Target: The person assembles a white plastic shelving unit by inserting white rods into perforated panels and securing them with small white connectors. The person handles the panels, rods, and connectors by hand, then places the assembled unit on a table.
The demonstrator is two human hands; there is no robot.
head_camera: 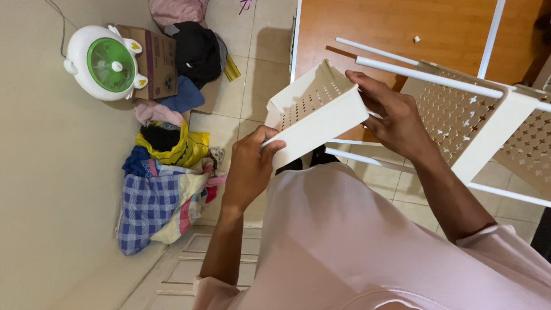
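A white perforated plastic tray [314, 109] is held up in front of me by both hands. My left hand [249, 166] grips its lower corner with the thumb over the rim. My right hand [390, 117] clasps its right end, fingers curled over the edge. Just right of the tray stands a white rack [488, 109] with thin white poles and perforated shelves. I wear a pale pink shirt.
A brown wooden door [396, 28] lies behind the rack. On the tiled floor [258, 69] by the beige wall sit a white and green fan [106, 63], a cardboard box [158, 57], a black bag [198, 49] and a pile of clothes and bags [163, 189].
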